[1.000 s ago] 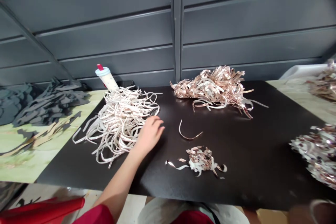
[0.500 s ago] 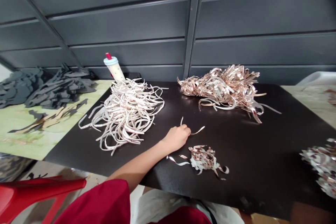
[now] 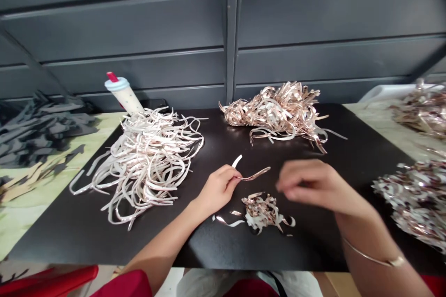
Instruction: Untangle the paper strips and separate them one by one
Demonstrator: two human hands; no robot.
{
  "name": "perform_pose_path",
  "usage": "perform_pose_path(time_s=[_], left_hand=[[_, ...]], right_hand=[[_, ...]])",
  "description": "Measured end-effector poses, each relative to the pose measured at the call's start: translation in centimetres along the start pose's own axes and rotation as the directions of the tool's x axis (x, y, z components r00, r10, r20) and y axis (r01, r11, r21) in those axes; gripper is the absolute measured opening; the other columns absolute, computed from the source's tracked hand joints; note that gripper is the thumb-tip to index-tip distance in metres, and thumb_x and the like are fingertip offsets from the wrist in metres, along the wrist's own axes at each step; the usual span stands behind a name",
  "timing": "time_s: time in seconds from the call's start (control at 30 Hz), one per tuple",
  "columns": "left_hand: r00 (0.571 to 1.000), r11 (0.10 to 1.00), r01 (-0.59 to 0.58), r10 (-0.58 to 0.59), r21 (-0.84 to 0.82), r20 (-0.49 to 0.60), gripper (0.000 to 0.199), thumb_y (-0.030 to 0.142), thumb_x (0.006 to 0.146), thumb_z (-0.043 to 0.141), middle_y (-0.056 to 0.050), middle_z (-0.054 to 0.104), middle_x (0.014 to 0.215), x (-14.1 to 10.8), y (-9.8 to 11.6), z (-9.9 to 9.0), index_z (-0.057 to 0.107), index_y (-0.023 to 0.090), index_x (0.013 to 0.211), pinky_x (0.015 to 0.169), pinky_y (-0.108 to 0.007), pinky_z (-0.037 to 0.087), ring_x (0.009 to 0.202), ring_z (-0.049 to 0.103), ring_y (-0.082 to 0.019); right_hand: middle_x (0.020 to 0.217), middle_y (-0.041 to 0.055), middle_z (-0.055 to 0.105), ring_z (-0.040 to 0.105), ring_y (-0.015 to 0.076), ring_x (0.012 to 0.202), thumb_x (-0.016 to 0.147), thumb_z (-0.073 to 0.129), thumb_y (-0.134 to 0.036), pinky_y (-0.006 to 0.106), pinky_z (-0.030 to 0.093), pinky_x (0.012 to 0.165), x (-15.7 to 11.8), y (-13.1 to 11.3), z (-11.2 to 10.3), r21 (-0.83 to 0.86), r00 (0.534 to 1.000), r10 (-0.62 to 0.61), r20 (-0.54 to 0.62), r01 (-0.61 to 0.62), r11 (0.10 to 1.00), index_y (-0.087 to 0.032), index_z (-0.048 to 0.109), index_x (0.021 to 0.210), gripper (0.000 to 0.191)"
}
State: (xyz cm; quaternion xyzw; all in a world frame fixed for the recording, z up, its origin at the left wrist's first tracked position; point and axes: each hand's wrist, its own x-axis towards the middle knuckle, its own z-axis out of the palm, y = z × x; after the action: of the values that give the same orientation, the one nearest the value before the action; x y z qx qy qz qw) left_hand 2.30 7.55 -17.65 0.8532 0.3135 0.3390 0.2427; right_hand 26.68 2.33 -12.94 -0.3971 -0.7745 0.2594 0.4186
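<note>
Between its fingers my left hand [image 3: 220, 188] pinches a thin strip [image 3: 256, 175], rose-gold and shiny on one side; a pale end sticks up behind the knuckles. Just right of the strip's free end is my right hand [image 3: 310, 184], blurred, its fingers bent and smeared, not touching the strip. Below and between the hands lies a small heap of short, curled scraps [image 3: 264, 213], rose-gold and white. On the left is a large tangle of long whitish strips [image 3: 153, 153]. Toward the back right rests a bundle of rose-gold strips [image 3: 278, 109].
Everything lies on a black table mat [image 3: 114, 246]. A tumbler with a red-tipped straw [image 3: 123, 95] stands back left, near dark grey cut pieces [image 3: 45, 130]. At the right edge is a mound of shiny scraps [image 3: 414, 199]. A grey panelled wall [image 3: 146, 28] closes the back.
My right hand has come into view from the right, toward the strip. My left hand still pinches the strip, now turned more upward. The view has shifted a little to the right.
</note>
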Motion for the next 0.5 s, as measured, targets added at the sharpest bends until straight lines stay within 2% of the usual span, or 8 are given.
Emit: perform_pose_path(time_s=[0.07, 0.1, 0.23, 0.3, 0.37, 0.43, 0.47, 0.5], left_hand=[[1.0, 1.0, -0.008, 0.008, -0.01, -0.004, 0.016, 0.015, 0.088, 0.048, -0.004, 0.064, 0.084, -0.1, 0.1, -0.2, 0.063, 0.018, 0.087, 0.074, -0.026, 0.05, 0.079, 0.061, -0.014], [1.0, 1.0, -0.011, 0.011, -0.011, -0.007, 0.016, 0.015, 0.088, 0.048, -0.004, 0.064, 0.085, -0.1, 0.1, -0.2, 0.063, 0.018, 0.087, 0.074, -0.026, 0.05, 0.079, 0.061, -0.014], [1.0, 1.0, -0.015, 0.014, -0.022, -0.024, 0.015, 0.014, 0.088, 0.048, -0.004, 0.063, 0.085, -0.3, -0.4, -0.3, 0.063, 0.019, 0.087, 0.074, -0.026, 0.05, 0.08, 0.061, -0.014], [0.996, 0.998, 0.049, -0.052, -0.04, -0.068, 0.015, 0.015, 0.086, 0.05, -0.005, 0.061, 0.096, -0.4, -0.6, -0.2, 0.061, 0.019, 0.095, 0.068, -0.024, 0.05, 0.078, 0.061, -0.012], [0.966, 0.979, 0.184, -0.197, -0.089, -0.165, 0.021, 0.019, 0.081, 0.058, -0.006, 0.057, 0.104, -0.6, -0.6, 0.0, 0.057, 0.019, 0.102, 0.056, -0.021, 0.047, 0.068, 0.057, -0.009], [0.915, 0.923, 0.32, -0.36, -0.214, -0.185, 0.019, 0.028, 0.076, 0.064, -0.003, 0.056, 0.09, -0.7, -0.4, 0.3, 0.056, 0.017, 0.09, 0.047, -0.019, 0.038, 0.055, 0.048, -0.006], [0.899, 0.874, 0.374, -0.424, -0.31, -0.111, 0.021, 0.035, 0.076, 0.064, 0.001, 0.053, 0.075, -0.8, -0.1, 0.6, 0.055, 0.016, 0.078, 0.044, -0.018, 0.034, 0.049, 0.042, -0.005], [0.883, 0.797, 0.433, -0.469, -0.421, 0.021, 0.031, 0.043, 0.078, 0.061, 0.004, 0.046, 0.061, -0.9, 0.1, 0.8, 0.051, 0.016, 0.067, 0.042, -0.018, 0.029, 0.044, 0.036, -0.005]], right_hand=[[0.072, 0.0026, 0.059, 0.054, 0.0123, 0.058, 0.079, 0.067, -0.035, 0.024, 0.045, 0.05, 0.9, 1.2, 0.6, -0.075, 0.984, 0.119, -0.13, -0.13, 0.989, -0.02, 0.068, 0.089, 0.018], [0.073, 0.0024, 0.059, 0.052, 0.0117, 0.057, 0.077, 0.069, -0.036, 0.024, 0.044, 0.049, 1.2, 1.9, 1.1, -0.084, 0.974, 0.156, -0.166, -0.171, 0.982, -0.019, 0.068, 0.091, 0.022], [0.073, 0.0029, 0.063, 0.056, 0.0123, 0.06, 0.082, 0.062, -0.034, 0.023, 0.045, 0.053, 1.2, 3.9, 2.7, -0.012, 0.965, 0.253, -0.071, -0.254, 0.967, -0.018, 0.069, 0.083, 0.018], [0.07, 0.0031, 0.065, 0.058, 0.0136, 0.062, 0.084, 0.06, -0.031, 0.024, 0.046, 0.055, 0.8, 4.2, 3.4, 0.005, 0.961, 0.259, -0.093, -0.26, 0.966, -0.018, 0.069, 0.078, 0.017], [0.072, 0.0041, 0.067, 0.061, 0.0149, 0.064, 0.083, 0.062, -0.027, 0.025, 0.047, 0.056, 0.5, 4.1, 4.2, 0.007, 0.96, 0.206, -0.188, -0.208, 0.978, -0.018, 0.07, 0.077, 0.013], [0.073, 0.0049, 0.067, 0.062, 0.0161, 0.067, 0.082, 0.064, -0.023, 0.027, 0.049, 0.059, 0.3, 3.7, 5.1, -0.031, 0.953, 0.093, -0.289, -0.106, 0.994, -0.019, 0.069, 0.078, 0.008], [0.073, 0.005, 0.067, 0.062, 0.0163, 0.067, 0.082, 0.064, -0.02, 0.028, 0.05, 0.059, 0.3, 3.4, 5.6, -0.065, 0.946, 0.024, -0.322, -0.047, 0.997, -0.019, 0.069, 0.079, 0.006], [0.072, 0.0051, 0.066, 0.061, 0.0165, 0.067, 0.082, 0.064, -0.018, 0.029, 0.05, 0.06, 0.2, 3.2, 6.1, -0.104, 0.939, -0.05, -0.339, 0.016, 0.994, -0.019, 0.069, 0.081, 0.005]])
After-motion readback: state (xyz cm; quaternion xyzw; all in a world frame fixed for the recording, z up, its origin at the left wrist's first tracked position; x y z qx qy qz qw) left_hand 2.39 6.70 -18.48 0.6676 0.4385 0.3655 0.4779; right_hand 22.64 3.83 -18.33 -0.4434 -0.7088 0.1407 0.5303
